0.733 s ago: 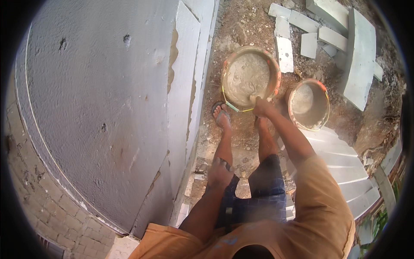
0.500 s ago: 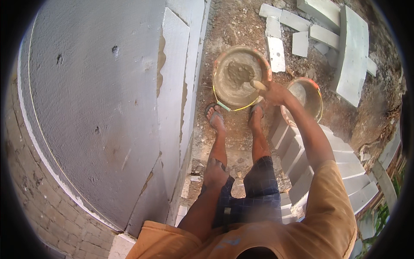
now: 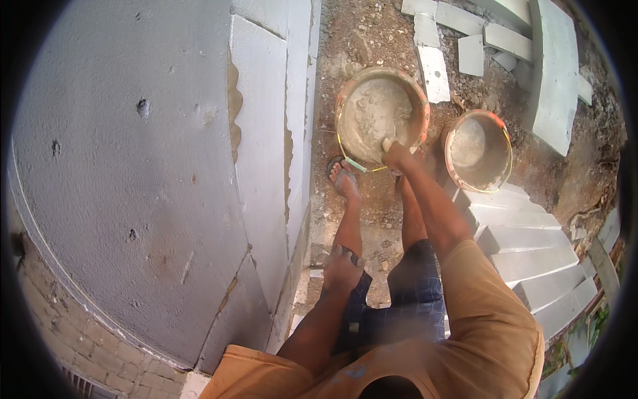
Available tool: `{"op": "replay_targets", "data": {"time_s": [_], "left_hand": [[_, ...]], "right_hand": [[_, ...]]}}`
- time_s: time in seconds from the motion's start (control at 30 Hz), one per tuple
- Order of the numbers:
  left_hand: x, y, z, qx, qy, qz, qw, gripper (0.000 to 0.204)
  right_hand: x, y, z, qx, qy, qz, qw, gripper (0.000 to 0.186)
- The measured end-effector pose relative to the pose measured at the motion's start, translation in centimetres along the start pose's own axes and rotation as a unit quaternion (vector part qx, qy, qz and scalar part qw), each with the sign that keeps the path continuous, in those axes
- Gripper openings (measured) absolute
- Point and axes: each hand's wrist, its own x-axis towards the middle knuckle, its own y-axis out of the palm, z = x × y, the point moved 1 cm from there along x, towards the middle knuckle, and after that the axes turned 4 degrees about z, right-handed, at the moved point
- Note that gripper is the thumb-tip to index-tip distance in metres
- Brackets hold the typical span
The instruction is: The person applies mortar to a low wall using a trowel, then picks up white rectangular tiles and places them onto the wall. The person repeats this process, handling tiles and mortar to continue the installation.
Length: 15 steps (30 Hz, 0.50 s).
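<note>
My right hand [image 3: 399, 157] is closed round the pale handle of a trowel [image 3: 387, 143] at the near right side of a mortar bucket [image 3: 341, 110]. The trowel's blade does not show. Wet grey mortar [image 3: 375, 110] lies in this round bucket, which has a yellow wire handle with a green grip hanging at its near side. My left hand [image 3: 343, 269] lies on my left knee with nothing in it, its fingers partly visible over the knee. My feet, in sandals, stand close to the bucket's near side.
A second bucket [image 3: 492, 163] with some grey material stands to the right. Behind my right arm is a row of pale blocks [image 3: 525, 239]. More cut blocks [image 3: 555, 80] lie at the far right. A grey block wall [image 3: 153, 186] rises close on my left.
My right hand with the trowel has moved nearer and slightly left at the bucket's edge. The mortar's surface looks flatter. The view has shifted a little; my left hand stays on the knee.
</note>
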Motion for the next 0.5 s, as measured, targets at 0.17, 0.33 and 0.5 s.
{"op": "replay_targets", "data": {"time_s": [0.17,0.33,0.5], "left_hand": [[0.4,-0.3,-0.2,0.023,0.002,-0.002,1.000,0.057],[1.0,0.7,0.3,0.015,0.008,-0.021,1.000,0.059],[0.6,0.2,0.3,0.019,0.024,-0.002,1.000,0.055]], "right_hand": [[0.9,2.2,-2.4,0.421,0.064,0.139,0.894,0.032],[-8.5,-9.3,1.8,0.165,-0.011,0.036,0.986,0.023],[-6.1,-13.1,2.4,-0.177,-0.067,-0.197,0.962,0.042]]}}
